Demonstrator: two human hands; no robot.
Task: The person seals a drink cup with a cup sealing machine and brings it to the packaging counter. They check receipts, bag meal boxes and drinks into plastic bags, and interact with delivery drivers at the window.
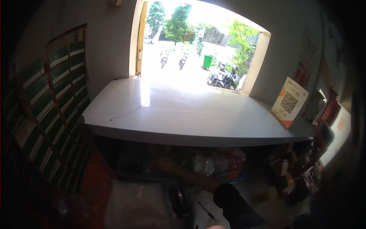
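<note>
My right hand (162, 165) reaches left into the dark shelf space below the white counter (183, 118), its forearm coming out of a black sleeve. Shadow and blur hide its fingers and anything they may touch. A clear plastic bag (204, 165) and a red printed packet (234, 162) lie on the shelf beyond the forearm. At the bottom edge shows a sliver of skin, likely my left hand (216, 227), with its fingers out of sight. Just above it a dark pen (206, 210) rests on a white surface. Left of the pen is a dark round object (179, 198).
A QR code stand (288, 103) is at the counter's right end. Green packs (57, 103) fill a rack on the left wall. A pale plastic-covered stack (135, 204) lies at lower left. Cluttered goods (289, 168) line the right. Beyond the window opening are motorcycles (221, 76).
</note>
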